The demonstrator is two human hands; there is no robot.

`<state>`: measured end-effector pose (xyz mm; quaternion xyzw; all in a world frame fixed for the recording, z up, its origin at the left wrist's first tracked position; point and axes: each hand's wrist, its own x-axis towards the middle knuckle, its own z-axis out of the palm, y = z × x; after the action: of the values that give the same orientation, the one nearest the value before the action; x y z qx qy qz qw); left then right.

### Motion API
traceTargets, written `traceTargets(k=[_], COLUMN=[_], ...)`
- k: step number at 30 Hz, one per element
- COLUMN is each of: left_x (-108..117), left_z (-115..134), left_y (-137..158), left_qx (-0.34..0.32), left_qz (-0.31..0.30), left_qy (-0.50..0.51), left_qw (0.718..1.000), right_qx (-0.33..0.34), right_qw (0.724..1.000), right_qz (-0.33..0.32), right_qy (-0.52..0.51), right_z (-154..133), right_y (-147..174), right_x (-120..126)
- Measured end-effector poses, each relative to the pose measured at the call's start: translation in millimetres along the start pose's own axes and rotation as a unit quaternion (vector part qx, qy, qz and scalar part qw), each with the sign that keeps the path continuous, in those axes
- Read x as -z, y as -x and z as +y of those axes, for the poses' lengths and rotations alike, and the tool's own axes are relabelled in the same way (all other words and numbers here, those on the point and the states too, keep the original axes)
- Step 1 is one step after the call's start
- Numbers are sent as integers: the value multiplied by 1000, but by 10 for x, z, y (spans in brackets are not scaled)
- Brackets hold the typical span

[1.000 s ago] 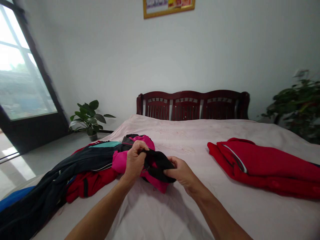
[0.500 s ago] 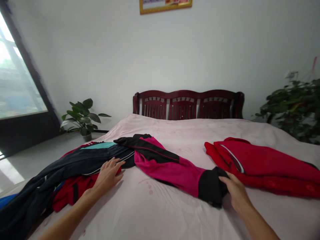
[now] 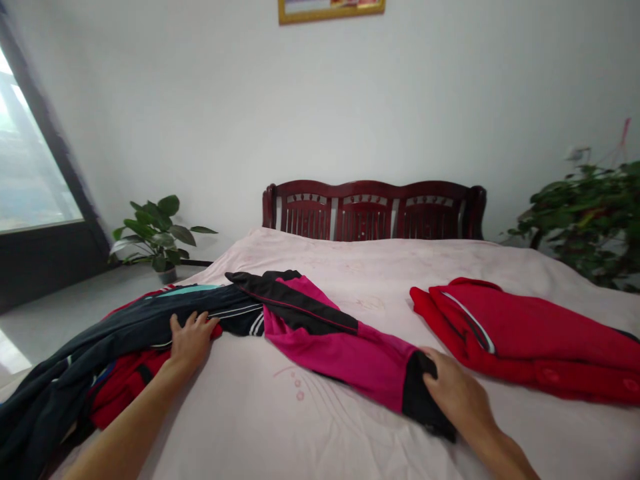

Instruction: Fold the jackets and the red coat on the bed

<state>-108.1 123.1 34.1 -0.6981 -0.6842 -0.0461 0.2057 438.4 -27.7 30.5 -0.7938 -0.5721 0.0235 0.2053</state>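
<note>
A magenta and black garment point(image 3: 330, 343) lies stretched across the middle of the bed, its black end toward me on the right. My right hand point(image 3: 457, 393) has its thumb and fingers closed on that black end. My left hand point(image 3: 193, 337) rests with spread fingers on a dark navy garment point(image 3: 150, 320) with white stripes, part of a heap at the left. Under it a red garment point(image 3: 127, 383) shows, partly hidden by my forearm. The far end of the magenta garment overlaps the navy one.
A folded red garment point(image 3: 540, 327) with a white-edged zip lies on the pale pink bedsheet point(image 3: 310, 427) at the right. Behind stands a dark wooden headboard point(image 3: 365, 210). Potted plants flank the bed, one left point(image 3: 160, 230), one right point(image 3: 590, 220).
My left hand has slid left along the navy garment. My right hand has shifted its hold on the black end, which now lies flatter and more extended toward me.
</note>
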Motion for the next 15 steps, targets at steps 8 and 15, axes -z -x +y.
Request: traceTargets(k=[8,15], left_x=[176,107], left_z=[922,1535], left_y=[-445,-709], left_qx=[-106,-199], left_qz=[15,13], left_qy=[103,217], left_qw=[989,955], right_qx=[-74,-178], right_qw=[997,960], right_qz=[21,54], right_qy=[-17,-211], right_z=[559,597], right_y=[-2,169], right_x=[-84,-112])
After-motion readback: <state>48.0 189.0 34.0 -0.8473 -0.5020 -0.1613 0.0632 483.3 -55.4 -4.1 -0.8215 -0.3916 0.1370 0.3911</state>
